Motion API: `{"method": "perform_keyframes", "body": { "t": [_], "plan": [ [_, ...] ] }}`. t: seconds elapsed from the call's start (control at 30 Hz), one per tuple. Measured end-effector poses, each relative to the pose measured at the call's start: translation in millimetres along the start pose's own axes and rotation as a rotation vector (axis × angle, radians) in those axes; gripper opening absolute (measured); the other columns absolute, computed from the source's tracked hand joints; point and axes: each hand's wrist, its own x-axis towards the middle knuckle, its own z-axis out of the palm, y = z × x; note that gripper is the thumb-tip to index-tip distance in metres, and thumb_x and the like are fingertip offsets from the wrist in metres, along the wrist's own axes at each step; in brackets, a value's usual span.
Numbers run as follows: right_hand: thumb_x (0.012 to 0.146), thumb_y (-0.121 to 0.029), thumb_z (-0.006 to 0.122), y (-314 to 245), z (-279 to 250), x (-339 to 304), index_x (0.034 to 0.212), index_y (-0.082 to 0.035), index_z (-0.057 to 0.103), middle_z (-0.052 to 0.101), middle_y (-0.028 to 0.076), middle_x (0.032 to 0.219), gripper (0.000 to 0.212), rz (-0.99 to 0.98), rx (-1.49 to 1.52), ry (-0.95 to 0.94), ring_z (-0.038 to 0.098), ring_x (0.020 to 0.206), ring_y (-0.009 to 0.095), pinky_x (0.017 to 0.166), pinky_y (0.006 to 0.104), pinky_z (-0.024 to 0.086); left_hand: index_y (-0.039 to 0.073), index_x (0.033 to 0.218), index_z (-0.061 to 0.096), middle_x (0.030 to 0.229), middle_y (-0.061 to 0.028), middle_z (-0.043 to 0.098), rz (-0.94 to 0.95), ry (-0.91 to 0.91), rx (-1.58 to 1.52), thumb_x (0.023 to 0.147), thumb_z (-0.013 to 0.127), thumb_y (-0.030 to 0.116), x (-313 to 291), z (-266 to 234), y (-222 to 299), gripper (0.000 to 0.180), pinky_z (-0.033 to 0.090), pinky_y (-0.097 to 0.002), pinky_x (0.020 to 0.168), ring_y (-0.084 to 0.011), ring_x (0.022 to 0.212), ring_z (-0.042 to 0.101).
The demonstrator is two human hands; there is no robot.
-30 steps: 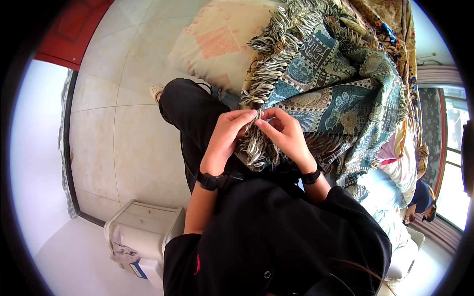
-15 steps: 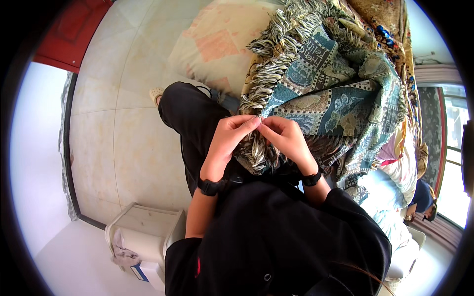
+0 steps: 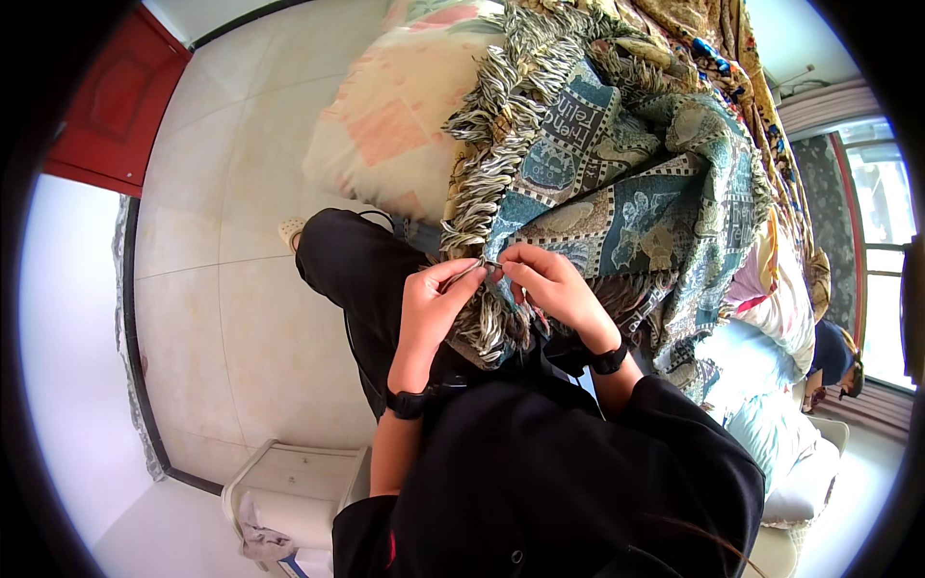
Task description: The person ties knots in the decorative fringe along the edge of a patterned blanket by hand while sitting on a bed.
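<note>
A woven throw blanket (image 3: 588, 207) in teal, beige and grey lies bunched over my lap and the bed. Its thick fringe (image 3: 469, 193) of pale and dark strands runs along the near-left edge. At that edge, my left hand (image 3: 431, 303) pinches a fringe strand between thumb and forefinger. Just beside it, my right hand (image 3: 554, 287) pinches a thin dark strand, with a small gap between the two sets of fingertips. How the strands join there is too small to make out.
A pale pillow (image 3: 385, 130) with pink patches lies beyond the fringe on the left. A beige cabinet (image 3: 294, 472) stands at the lower left, and a red door (image 3: 120, 101) at the far left. Brown patterned fabric (image 3: 737, 87) drapes at the back. Another person (image 3: 831, 361) is at the right.
My fingertips, close together before, are now slightly apart, with a thin strand showing between them. The whole view has shifted, so the hands appear lower.
</note>
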Motion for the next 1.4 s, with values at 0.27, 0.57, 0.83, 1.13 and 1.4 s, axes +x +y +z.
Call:
{"method": "perform_keyframes", "body": {
  "t": [0.27,0.57,0.83,1.13,1.4],
  "plan": [
    [0.094,-0.022,0.053,-13,8,-1,0.117,0.002,0.050,0.063,0.010,0.104,0.034,-0.004,0.027,0.062,0.062,0.064,0.012,0.060,0.0261,0.047,-0.007,0.100,0.066,0.078,-0.0010,0.066,0.072,0.060,0.210,0.083,0.068,0.007,-2,-3,-2,0.022,0.043,-0.0188,0.059,-0.0017,0.068,0.052],
    [0.092,-0.016,0.056,16,20,17,0.116,0.000,0.040,0.061,0.008,0.077,0.033,-0.014,0.181,-0.033,0.058,0.059,0.011,0.051,0.0239,0.046,-0.004,0.101,0.065,0.076,-0.0108,0.063,0.335,0.022,0.606,0.083,0.065,0.002,-8,-3,6,0.019,0.044,-0.0220,0.057,-0.0078,0.062,0.053],
    [0.094,-0.019,0.048,27,22,16,0.107,0.001,0.052,0.061,0.020,0.087,0.024,-0.099,-0.115,0.040,0.060,0.080,0.029,0.073,0.0349,0.046,-0.003,0.097,0.066,0.070,-0.0134,0.061,0.317,0.043,0.705,0.081,0.066,0.003,-8,-5,6,0.017,0.044,-0.0250,0.056,-0.0131,0.057,0.055],
    [0.088,-0.020,0.061,25,25,23,0.099,0.002,0.062,0.063,0.009,0.072,0.024,-0.120,-0.092,0.107,0.055,0.064,0.008,0.059,0.0261,0.044,-0.002,0.092,0.066,0.067,-0.0117,0.059,0.415,0.175,0.769,0.082,0.067,0.008,-10,-1,8,0.014,0.042,-0.0264,0.052,-0.0159,0.052,0.050],
    [0.085,-0.019,0.065,26,33,28,0.093,0.000,0.067,0.065,0.012,0.072,0.021,-0.232,-0.171,0.231,0.058,0.059,0.015,0.059,0.0276,0.047,0.005,0.089,0.067,0.065,-0.0072,0.056,0.444,0.263,0.804,0.081,0.064,0.008,-22,-1,32,0.009,0.044,-0.0305,0.051,-0.0199,0.054,0.055]
  ]
}}
